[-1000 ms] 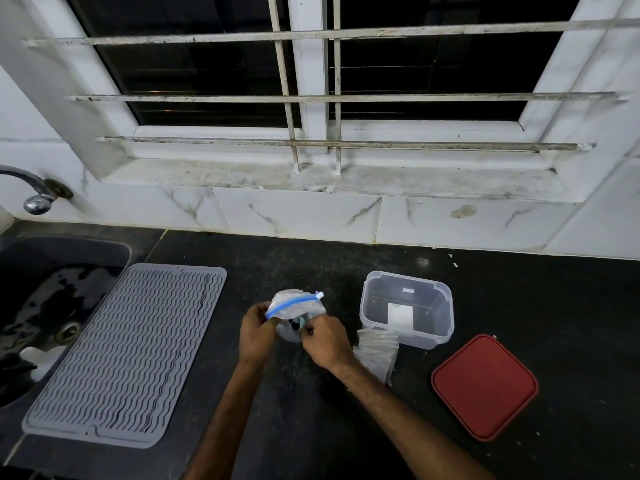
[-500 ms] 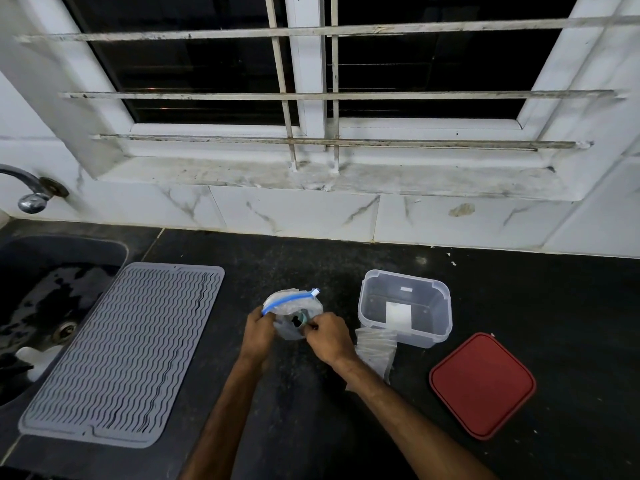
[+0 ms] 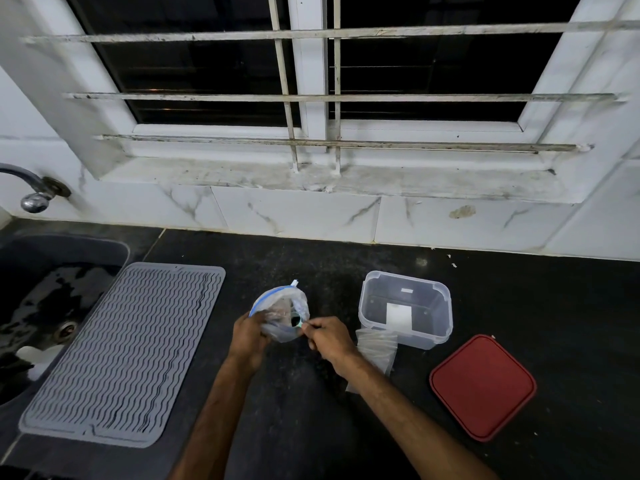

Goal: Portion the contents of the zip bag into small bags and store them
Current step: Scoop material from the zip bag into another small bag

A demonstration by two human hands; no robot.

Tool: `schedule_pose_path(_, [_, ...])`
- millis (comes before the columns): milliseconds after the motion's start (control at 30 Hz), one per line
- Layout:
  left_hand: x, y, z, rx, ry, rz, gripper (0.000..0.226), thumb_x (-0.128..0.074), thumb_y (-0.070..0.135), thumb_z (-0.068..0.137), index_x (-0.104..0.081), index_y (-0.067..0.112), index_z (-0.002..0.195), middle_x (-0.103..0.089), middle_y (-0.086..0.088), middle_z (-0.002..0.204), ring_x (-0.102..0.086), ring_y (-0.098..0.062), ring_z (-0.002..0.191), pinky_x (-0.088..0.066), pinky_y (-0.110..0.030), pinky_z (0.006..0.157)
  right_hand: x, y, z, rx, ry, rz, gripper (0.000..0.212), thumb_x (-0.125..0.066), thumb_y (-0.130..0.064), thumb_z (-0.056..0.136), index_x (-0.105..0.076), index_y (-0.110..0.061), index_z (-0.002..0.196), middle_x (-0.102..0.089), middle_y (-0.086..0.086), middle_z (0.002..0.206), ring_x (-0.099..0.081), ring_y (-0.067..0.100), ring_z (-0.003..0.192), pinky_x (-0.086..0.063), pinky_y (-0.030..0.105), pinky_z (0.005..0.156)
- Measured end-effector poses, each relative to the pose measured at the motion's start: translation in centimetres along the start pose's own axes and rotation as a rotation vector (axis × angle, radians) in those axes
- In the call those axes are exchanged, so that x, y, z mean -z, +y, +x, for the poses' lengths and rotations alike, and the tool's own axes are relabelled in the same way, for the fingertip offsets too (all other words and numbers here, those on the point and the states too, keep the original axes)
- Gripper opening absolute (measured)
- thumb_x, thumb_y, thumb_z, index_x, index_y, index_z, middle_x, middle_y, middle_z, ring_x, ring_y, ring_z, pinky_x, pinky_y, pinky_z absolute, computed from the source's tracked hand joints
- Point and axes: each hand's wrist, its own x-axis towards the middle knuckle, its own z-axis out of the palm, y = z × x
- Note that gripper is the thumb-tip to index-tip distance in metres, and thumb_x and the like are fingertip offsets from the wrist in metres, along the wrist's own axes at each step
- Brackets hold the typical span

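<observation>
A clear zip bag (image 3: pixel 281 315) with a blue zip strip stands on the black counter, its mouth pulled wide apart. My left hand (image 3: pixel 248 336) grips the bag's left rim. My right hand (image 3: pixel 329 337) pinches the right rim between thumb and fingers. Brownish contents show dimly inside the bag. A stack of small clear bags (image 3: pixel 377 348) lies just right of my right wrist, partly hidden by my forearm. Behind the stack stands a clear plastic box (image 3: pixel 406 308), uncovered, with a white label on its front. Its red lid (image 3: pixel 482 388) lies flat to the right.
A grey ribbed drying mat (image 3: pixel 121 351) lies on the left of the black counter (image 3: pixel 311 427). Beyond it are a dark sink (image 3: pixel 41 306) and a tap (image 3: pixel 33 199). White marble tiles and a barred window close the back.
Both hands have spread the zip bag's mouth wider, from a flat strip to a round opening. The bag sits slightly lower.
</observation>
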Motion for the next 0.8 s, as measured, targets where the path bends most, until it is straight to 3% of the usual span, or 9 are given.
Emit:
schedule_pose_path(133, [-0.3,-1.0,-0.2,-0.003,0.03,-0.02,0.023,-0.047,0.001,0.092,-0.066,-0.006,0.102,-0.068,-0.02,0.088,-0.065,-0.029,0.078,-0.053,-0.034,0.063,0.0,0.0,-0.1,-0.037,0.026,-0.002,0.023,-0.059,-0.024,0.094,-0.077,-0.015,0.084,-0.058,0.0,0.056,-0.047,0.006,0.047,-0.038,0.021,0.052])
schedule_pose_path(233, [-0.7,-1.3,-0.3,-0.019,0.014,0.003,0.029,-0.043,0.004,0.094,-0.066,-0.008,0.106,-0.068,-0.027,0.099,-0.064,-0.035,0.089,-0.052,-0.039,0.074,-0.2,-0.2,-0.3,-0.112,0.037,0.043,0.022,-0.059,-0.021,0.092,-0.075,-0.009,0.084,-0.062,0.006,0.059,-0.046,0.01,0.042,-0.037,0.021,0.043])
schedule_pose_path(467, [-1.5,-0.8,-1.0,-0.044,-0.034,-0.099,0.04,-0.033,0.023,0.099,-0.063,0.002,0.113,-0.069,-0.019,0.102,-0.065,-0.03,0.093,-0.052,-0.039,0.076,-0.9,-1.4,-0.7,-0.09,0.082,0.035,0.026,-0.053,-0.024,0.096,-0.073,-0.009,0.089,-0.062,0.002,0.055,-0.047,0.008,0.035,-0.038,0.021,0.039])
schedule_pose_path(567, [-1.3,-0.7,-0.4,-0.058,-0.033,-0.024,0.039,-0.042,0.026,0.095,-0.065,0.001,0.114,-0.07,-0.022,0.106,-0.066,-0.033,0.096,-0.053,-0.042,0.081,-0.9,-1.5,-0.8,-0.059,0.095,0.029,0.029,-0.049,-0.027,0.099,-0.073,-0.01,0.093,-0.062,0.002,0.056,-0.047,0.008,0.036,-0.039,0.02,0.04])
schedule_pose_path(700, [-1.4,-0.5,0.2,-0.073,0.023,0.072,0.026,-0.073,0.02,0.085,-0.069,0.004,0.104,-0.073,-0.019,0.1,-0.069,-0.033,0.096,-0.056,-0.048,0.089,-0.7,-1.5,-1.0,-0.034,0.075,0.039,0.027,-0.053,-0.026,0.096,-0.073,-0.009,0.088,-0.063,0.003,0.056,-0.049,0.011,0.038,-0.042,0.023,0.043])
schedule_pose_path(800, [-1.4,-0.8,0.5,-0.083,0.109,0.042,0.029,-0.074,0.011,0.084,-0.067,-0.002,0.109,-0.071,-0.022,0.102,-0.069,-0.033,0.091,-0.058,-0.047,0.082,-0.5,-1.7,-1.2,-0.014,0.046,0.053,0.025,-0.056,-0.025,0.094,-0.073,-0.009,0.085,-0.062,0.005,0.056,-0.048,0.012,0.038,-0.042,0.025,0.044])
